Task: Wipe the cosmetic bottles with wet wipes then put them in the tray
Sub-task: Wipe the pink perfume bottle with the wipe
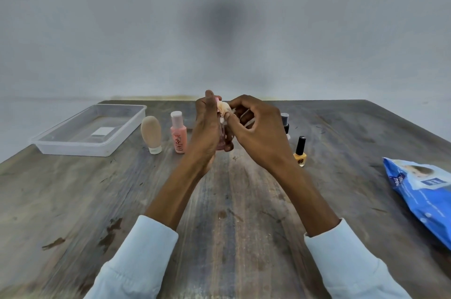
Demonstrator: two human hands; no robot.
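Hands raised together — left gripping pink bottle, right pinching wipe

A weathered grey-brown wooden table with dark streaks fills the lower frame under a plain grey wall. At centre left sit a clear tray, a beige tube with a white cap, and a pink bottle with red print. Right of centre stands a yellow nail polish with a black cap. At the right edge lies a blue and white wipes pack. Both sleeves are pale blue
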